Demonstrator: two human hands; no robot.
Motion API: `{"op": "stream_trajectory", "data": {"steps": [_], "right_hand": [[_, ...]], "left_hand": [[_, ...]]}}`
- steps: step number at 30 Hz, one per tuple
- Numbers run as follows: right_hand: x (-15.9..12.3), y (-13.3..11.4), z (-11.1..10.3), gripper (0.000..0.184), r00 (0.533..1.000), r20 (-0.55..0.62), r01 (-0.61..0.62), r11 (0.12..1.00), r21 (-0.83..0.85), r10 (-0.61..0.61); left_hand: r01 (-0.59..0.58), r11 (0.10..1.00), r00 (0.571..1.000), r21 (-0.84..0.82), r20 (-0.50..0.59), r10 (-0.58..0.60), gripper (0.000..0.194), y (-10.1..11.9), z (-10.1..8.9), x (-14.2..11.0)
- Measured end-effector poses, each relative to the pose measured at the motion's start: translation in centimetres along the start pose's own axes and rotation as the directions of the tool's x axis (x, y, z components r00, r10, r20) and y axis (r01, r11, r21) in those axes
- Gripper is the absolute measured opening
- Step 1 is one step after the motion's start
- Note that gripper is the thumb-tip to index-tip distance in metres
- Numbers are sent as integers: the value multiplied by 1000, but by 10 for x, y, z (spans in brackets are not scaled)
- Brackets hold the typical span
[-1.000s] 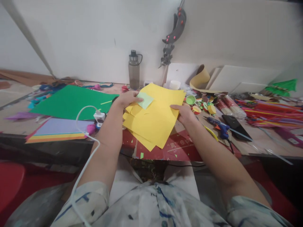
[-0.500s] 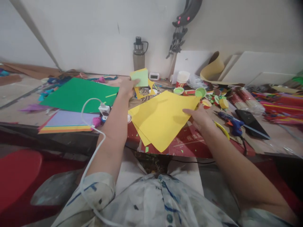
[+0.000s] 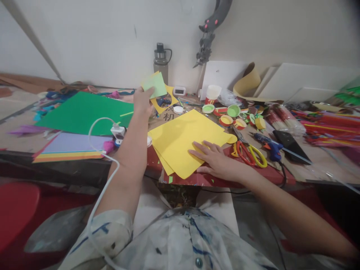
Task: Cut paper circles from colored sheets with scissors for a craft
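My left hand (image 3: 144,100) is closed on a light green paper piece (image 3: 157,85), raised above the back of the table. Yellow paper shows behind its edge, and a cut-out yellow scrap (image 3: 169,96) hangs or lies just below; I cannot tell whether the hand holds that too. Spread fingers of my right hand (image 3: 212,159) lie flat on the lower right part of the yellow sheets (image 3: 180,138), which overlap near the table's front edge. Right of these sheets rest scissors (image 3: 249,152) with red and yellow handles.
Green paper (image 3: 84,114) and a stack of coloured sheets (image 3: 70,144) lie at left, beside a white plug with cable (image 3: 117,131). At right are a blue glue gun (image 3: 268,145), a phone (image 3: 292,146) and pipe cleaners (image 3: 332,125). A bottle (image 3: 161,62) stands at the back.
My right hand has let go of the yellow sheets' right corner and moved left and down onto them, uncovering the scissors. My left hand has shifted slightly left and up with the light green paper.
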State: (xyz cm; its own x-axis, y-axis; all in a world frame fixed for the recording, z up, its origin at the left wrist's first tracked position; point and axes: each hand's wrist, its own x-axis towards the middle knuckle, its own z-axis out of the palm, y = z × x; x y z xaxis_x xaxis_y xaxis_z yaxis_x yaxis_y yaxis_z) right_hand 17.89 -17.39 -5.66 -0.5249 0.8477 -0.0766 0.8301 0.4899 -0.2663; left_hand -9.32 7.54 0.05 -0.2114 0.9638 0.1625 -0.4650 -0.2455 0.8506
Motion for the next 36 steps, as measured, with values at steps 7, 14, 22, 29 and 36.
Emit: {"op": "stream_trajectory", "data": {"steps": [7, 14, 22, 29, 36], "right_hand": [[49, -19, -15, 71, 999, -41, -31, 999, 32, 33], [149, -13, -42, 57, 975, -205, 92, 996, 10, -88], [218, 0, -16, 67, 982, -189, -34, 986, -161, 3], [209, -9, -10, 69, 943, -315, -179, 960, -216, 105], [184, -20, -34, 66, 919, -366, -196, 974, -110, 144]], "left_hand": [[-23, 1000, 999, 8, -25, 23, 28, -4, -4, 4], [-140, 990, 990, 5, -36, 140, 29, -2, -4, 6], [-172, 985, 983, -4, -65, 171, 20, -6, 0, 7], [-174, 985, 983, 3, -50, 174, 19, -5, 6, -1], [-154, 986, 987, 70, -34, 157, 20, -6, 8, -3]]}}
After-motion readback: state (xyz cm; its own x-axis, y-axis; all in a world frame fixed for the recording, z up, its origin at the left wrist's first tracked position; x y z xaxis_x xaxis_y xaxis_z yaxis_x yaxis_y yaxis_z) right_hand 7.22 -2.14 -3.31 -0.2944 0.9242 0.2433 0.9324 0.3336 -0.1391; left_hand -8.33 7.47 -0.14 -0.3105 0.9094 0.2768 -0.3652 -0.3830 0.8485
